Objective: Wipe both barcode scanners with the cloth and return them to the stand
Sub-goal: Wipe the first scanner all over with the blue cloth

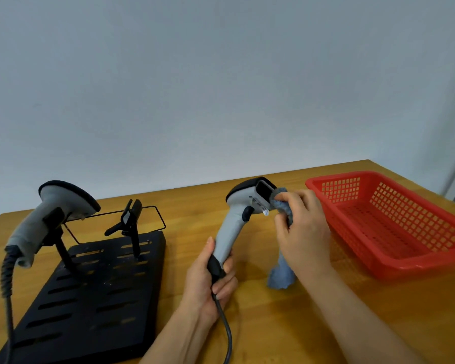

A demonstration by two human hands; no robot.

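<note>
Far left: first scanner point(55, 206) seated in its holder on the black stand point(95, 290); second holder point(130, 219) vacant. Centre: left hand point(210, 279) wrapped round the grip of the second scanner point(243, 214), held upright above the wooden table point(273, 324), cable trailing down. Right hand point(302, 229) pinching the grey cloth point(283, 206) against the scan window. Far right: red basket point(394, 224). Step judged: wiping scanner two. Next: finish the head, then dock in the vacant holder. Wipe status of first scanner unknown.
</note>
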